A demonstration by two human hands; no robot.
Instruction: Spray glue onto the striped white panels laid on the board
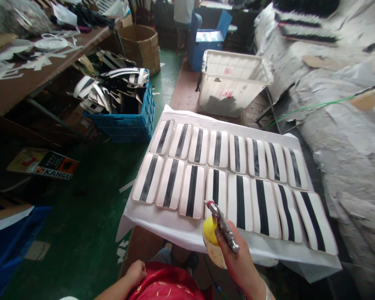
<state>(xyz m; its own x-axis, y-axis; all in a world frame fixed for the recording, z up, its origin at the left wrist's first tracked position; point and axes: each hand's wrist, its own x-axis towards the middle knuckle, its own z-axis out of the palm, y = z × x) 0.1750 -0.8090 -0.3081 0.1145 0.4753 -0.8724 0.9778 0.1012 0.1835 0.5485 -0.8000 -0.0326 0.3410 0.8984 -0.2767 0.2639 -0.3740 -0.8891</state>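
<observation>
My right hand (pixel 237 258) is closed round a small metal spray gun (pixel 221 225) with a yellow cup (pixel 210 231), its nozzle over the near edge of a white paper-covered board (pixel 175 227). On the board lie two rows of white pieces with black stripes (pixel 225 171). The nozzle points at one piece in the near row (pixel 215 187). My left hand (pixel 136 271) rests low by my red garment in a loose fist, with nothing visible in it.
A blue crate (pixel 129 121) of striped pieces stands on the green floor at left. Behind the board are a white plastic tub (pixel 231 83) and a cardboard box (pixel 142 43). A cluttered bench (pixel 34 71) runs along the left. A paper-covered surface (pixel 340 125) lies at right.
</observation>
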